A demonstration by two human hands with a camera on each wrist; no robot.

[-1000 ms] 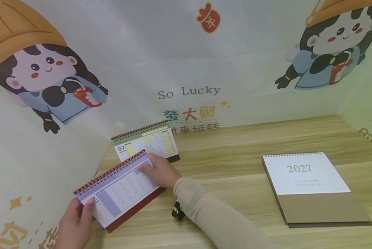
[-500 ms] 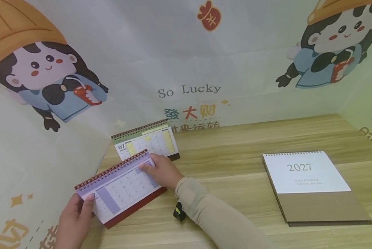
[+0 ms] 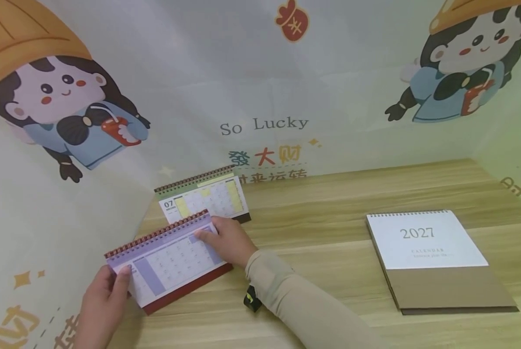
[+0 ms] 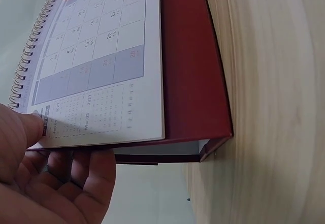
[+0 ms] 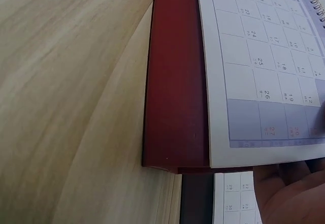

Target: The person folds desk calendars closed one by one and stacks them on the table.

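Note:
Both hands hold a spiral-bound desk calendar (image 3: 173, 264) with a lilac-edged month page and a dark red stand. At its near left end, my left hand (image 3: 105, 300) pinches the page and stand, thumb on the front and fingers behind. My right hand (image 3: 229, 240) grips the far right end, thumb over the page. In the left wrist view, the red base (image 4: 195, 71) lies right at the wooden tabletop, and the stand's hollow side shows. Just behind, a green-topped desk calendar (image 3: 218, 198) marked 07 stands upright, partly covered by the lilac one.
On the right of the wooden table (image 3: 312, 252) a third calendar (image 3: 434, 242) stands tilted back, its white cover reading 2027 above a brown base. Printed backdrop sheets (image 3: 190, 97) with cartoon figures rise behind and at both sides. A black-and-yellow strap piece (image 3: 251, 299) hangs at the right wrist.
The held calendar's front lower edge has shifted slightly up in the head view, while its spiral stays nearly in place. Both hands keep the same grip. The other two calendars stay put.

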